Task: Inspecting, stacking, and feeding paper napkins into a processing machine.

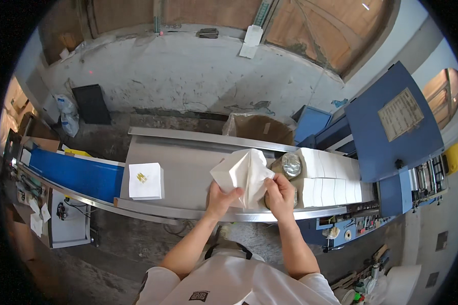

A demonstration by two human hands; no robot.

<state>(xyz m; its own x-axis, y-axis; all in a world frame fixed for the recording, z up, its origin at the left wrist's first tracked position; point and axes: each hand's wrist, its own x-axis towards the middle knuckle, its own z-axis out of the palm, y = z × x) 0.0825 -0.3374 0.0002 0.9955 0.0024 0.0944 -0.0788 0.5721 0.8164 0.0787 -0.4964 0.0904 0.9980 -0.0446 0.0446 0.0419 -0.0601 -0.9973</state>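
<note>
Above the grey metal table, a stack of white paper napkins [247,173] is held between my two hands, its sheets bent and fanned apart. My left hand [221,199] grips the lower left of the stack, thumb on top. At its right edge, the fingers of my right hand [281,195] pinch the sheets. Just beyond the right hand stands a round weight wrapped in shiny silver material [291,165], against two rows of white napkin stacks [331,175]. A separate square napkin stack with a gold print [145,181] lies flat to the left.
A blue conveyor belt [76,173] runs off at the left end of the metal table [188,162]. Blue machinery with a raised panel [392,122] stands at the right. Behind the table's metal rail sits an open cardboard box lined with plastic [259,129].
</note>
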